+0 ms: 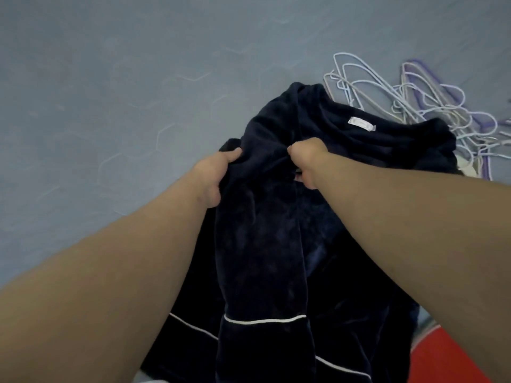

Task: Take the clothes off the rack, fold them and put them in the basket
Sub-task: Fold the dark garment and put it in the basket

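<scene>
Grey floor (pixel 110 78): navy garment (pixel 276 244) lying beside hangers (pixel 414 100). Our left hand (pixel 213 178) and right hand (pixel 307 158), fingers (pixel 233 156) clamped on bunched cloth below its collar. Soft, limp, plush, we judge; best held at shoulders.

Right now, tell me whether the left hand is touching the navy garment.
Touching. The head view shows the left hand pinching a fold of the navy garment, with its thumb pressed flat on top of the cloth.
</scene>
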### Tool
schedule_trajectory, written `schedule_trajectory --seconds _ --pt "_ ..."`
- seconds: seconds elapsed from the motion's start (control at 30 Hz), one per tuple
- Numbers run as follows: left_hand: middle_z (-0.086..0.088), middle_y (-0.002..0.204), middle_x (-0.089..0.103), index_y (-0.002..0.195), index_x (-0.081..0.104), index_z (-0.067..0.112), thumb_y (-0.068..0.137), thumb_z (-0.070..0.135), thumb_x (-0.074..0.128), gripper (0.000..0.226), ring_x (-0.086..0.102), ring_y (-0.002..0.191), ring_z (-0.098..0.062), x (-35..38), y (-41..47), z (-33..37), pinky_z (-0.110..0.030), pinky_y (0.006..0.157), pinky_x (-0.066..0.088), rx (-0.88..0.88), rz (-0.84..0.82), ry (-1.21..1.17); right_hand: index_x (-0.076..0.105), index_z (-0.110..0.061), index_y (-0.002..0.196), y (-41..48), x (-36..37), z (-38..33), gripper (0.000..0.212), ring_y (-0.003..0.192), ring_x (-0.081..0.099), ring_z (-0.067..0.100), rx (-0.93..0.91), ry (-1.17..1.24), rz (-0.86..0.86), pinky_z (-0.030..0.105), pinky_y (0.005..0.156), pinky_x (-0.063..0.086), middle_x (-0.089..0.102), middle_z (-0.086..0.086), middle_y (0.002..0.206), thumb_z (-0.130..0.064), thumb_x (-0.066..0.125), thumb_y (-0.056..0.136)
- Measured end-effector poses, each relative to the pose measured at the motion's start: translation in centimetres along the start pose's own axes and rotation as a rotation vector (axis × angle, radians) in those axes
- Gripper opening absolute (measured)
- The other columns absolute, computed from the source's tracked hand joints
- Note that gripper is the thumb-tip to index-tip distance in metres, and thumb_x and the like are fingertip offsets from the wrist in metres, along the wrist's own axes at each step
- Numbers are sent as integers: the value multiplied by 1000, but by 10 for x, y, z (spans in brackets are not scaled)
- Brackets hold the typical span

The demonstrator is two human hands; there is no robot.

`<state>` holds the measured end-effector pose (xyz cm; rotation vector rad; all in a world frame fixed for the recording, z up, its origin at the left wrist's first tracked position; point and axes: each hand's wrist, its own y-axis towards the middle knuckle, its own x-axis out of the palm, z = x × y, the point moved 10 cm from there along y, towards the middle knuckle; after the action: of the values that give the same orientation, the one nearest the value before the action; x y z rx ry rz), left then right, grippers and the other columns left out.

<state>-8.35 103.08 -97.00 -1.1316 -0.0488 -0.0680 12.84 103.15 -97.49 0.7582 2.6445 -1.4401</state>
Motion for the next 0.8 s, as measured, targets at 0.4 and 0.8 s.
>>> schedule_trajectory --seconds 0.4,0.8 --pt "-3 114 73 124 66 20 74 50 79 59 71 104 -23 -18 -15 -37 -40 87 56 9 -134 203 68 -21 111 -62 -5 74 52 97 67 16 123 -482 -385 37 80 59 72 -4 107 -57 81 76" --pt "-4 109 75 117 68 13 74 -2 80 47 71 103 -23 -49 -97 -200 -43 97 54 -464 -361 806 55 -9 138 -165 -25 225 53 131 52 27 538 -1084 -824 41 107 47 53 12 137 -16 75 89"
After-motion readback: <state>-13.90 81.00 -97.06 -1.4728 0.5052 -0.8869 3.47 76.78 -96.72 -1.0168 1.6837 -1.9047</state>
